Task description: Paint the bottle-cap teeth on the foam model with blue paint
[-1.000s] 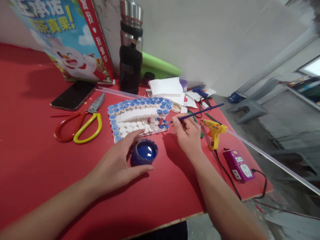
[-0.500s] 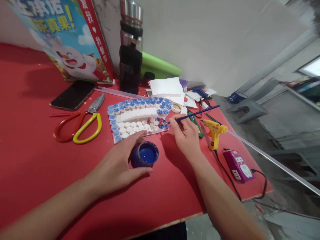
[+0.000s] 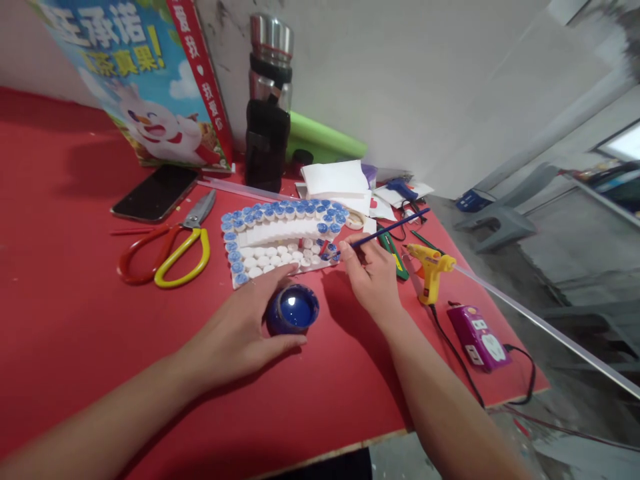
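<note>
A craft piece (image 3: 273,233) lies on the red table, made of rows of small round white discs around a raised white strip. The discs along its top and sides are painted blue; those at lower middle are white. My right hand (image 3: 373,270) pinches a thin dark blue paintbrush (image 3: 390,227), its tip at the blue discs on the piece's right end. A small red part shows beside the tip. My left hand (image 3: 245,327) curves around a jar of blue paint (image 3: 294,311), thumb on the near side and fingers on the far side, fingertips close to the craft piece.
Left are red-and-yellow-handled scissors (image 3: 183,250) and a phone (image 3: 155,192). A thermos (image 3: 269,127) and printed box (image 3: 150,87) stand behind. To the right lie a green cutter (image 3: 394,253), a yellow glue gun (image 3: 431,267) with a long stick, and a purple power socket (image 3: 480,337) with cords.
The view has shifted slightly, so things sit a little further right and lower. The brush slants somewhat more steeply, its tip still at the right end. My left hand stays around the jar.
</note>
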Demonstrator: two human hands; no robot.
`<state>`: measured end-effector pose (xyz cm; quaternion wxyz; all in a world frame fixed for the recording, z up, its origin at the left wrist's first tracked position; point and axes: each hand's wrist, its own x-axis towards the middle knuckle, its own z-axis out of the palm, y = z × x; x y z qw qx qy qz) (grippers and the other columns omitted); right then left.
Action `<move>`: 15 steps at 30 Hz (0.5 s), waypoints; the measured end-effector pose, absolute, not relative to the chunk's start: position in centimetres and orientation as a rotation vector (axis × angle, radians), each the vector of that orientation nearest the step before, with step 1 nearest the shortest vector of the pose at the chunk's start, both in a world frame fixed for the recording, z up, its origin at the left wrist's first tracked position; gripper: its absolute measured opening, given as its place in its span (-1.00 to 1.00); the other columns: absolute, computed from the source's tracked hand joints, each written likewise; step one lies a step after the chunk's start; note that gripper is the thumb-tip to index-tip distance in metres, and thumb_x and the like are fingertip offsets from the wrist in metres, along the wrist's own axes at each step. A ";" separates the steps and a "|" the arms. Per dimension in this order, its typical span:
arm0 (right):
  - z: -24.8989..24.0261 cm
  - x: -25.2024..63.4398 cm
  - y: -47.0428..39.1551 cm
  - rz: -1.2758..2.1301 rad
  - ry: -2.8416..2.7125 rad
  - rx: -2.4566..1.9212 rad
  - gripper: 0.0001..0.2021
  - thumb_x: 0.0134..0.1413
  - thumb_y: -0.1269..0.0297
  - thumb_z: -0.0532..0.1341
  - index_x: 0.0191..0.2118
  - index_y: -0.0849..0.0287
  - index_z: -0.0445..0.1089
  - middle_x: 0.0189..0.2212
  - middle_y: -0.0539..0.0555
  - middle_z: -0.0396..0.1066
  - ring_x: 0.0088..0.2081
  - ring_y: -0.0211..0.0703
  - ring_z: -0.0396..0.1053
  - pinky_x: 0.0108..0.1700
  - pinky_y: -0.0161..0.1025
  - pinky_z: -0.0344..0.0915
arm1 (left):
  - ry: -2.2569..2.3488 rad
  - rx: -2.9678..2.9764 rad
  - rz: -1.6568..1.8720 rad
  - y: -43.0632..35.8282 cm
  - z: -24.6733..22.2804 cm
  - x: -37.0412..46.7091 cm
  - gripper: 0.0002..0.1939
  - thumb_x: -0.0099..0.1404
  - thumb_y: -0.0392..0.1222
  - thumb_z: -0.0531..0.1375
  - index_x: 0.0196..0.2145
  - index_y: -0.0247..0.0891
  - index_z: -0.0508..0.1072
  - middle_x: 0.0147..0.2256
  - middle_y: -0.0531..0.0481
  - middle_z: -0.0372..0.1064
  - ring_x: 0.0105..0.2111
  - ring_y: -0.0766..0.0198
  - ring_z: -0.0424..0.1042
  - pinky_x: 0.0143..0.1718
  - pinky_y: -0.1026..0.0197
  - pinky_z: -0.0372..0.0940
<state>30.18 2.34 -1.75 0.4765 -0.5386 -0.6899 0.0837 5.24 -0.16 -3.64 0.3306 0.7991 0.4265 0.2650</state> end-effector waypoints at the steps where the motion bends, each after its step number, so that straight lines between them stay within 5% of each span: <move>1: -1.8 30.2 2.3 0.210 -1.669 -1.321 -0.82 0.43 0.19 0.19 -0.25 0.10 0.43 -0.41 -0.01 0.49 -0.44 -0.22 0.37 -0.30 -0.24 0.32 | 1.112 2.097 0.695 -0.1 -3.7 5.2 -0.07 0.21 0.10 0.47 0.42 -0.06 0.20 0.32 -0.22 0.41 0.27 -0.22 0.46 0.25 -0.18 0.43; 7: -1.4 30.6 1.9 0.348 -1.461 -1.301 -0.83 0.34 0.17 0.28 -0.29 0.11 0.47 -0.49 -0.05 0.45 -0.50 -0.26 0.37 -0.39 -0.27 0.29 | 1.104 2.110 0.687 -0.1 -4.1 4.9 -0.06 0.24 0.09 0.45 0.44 -0.05 0.15 0.29 -0.23 0.43 0.26 -0.22 0.47 0.22 -0.20 0.43; 15: -0.9 31.6 3.1 0.818 -0.667 -1.085 -0.70 -0.03 0.14 0.41 -0.56 0.15 0.35 -0.73 -0.17 0.20 -0.75 -0.45 0.00 -0.71 -0.40 -0.14 | 1.029 2.118 0.697 0.0 -4.2 4.5 0.09 0.19 0.22 0.49 0.48 -0.02 0.05 0.31 -0.25 0.39 0.27 -0.22 0.44 0.25 -0.20 0.39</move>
